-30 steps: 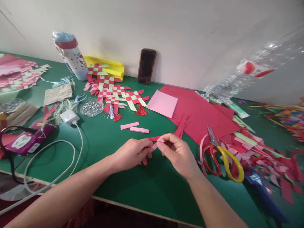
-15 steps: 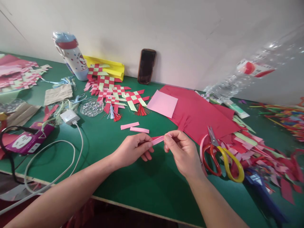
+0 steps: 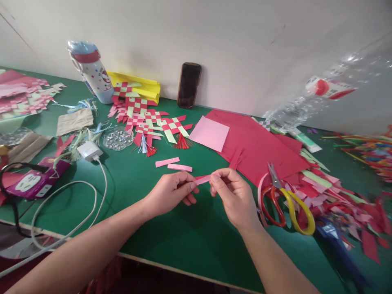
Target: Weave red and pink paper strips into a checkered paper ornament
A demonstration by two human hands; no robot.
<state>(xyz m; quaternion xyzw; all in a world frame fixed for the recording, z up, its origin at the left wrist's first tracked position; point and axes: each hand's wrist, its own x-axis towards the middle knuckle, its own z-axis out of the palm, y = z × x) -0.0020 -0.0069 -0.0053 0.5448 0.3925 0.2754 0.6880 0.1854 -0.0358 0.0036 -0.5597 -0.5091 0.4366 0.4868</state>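
Table (image 3: 171, 241): green top, carrying everything below, pale wall behind.
Red paper sheet (image 3: 257, 147): lying flat to the right of centre, cut into strips along its near edge.
Water bottle (image 3: 90, 71): white with red band and pale blue lid, upright near the wall at left.
Woven paper pieces (image 3: 147, 120): red, pink and pale green checks, some with tassels, spread in front of the water bottle.
Phone (image 3: 189, 85): dark, leaning upright against the wall.
Scissors (image 3: 286, 202): red and yellow handles, lying just right of the right hand, beside a heap of paper scraps.
Pink square (image 3: 209, 133): resting on the left edge of the red paper sheet.
Left hand (image 3: 170, 196): grip closed, thumb and fingers pinched on the left end of the pink strip.
Right hand (image 3: 234, 196): grip clamped on the right end of the same strip.
Pink strip (image 3: 202, 179): held between both hands, just above the table, near its middle.
Loose strips (image 3: 174, 164): two pink ones, flat on the table just beyond the hands.
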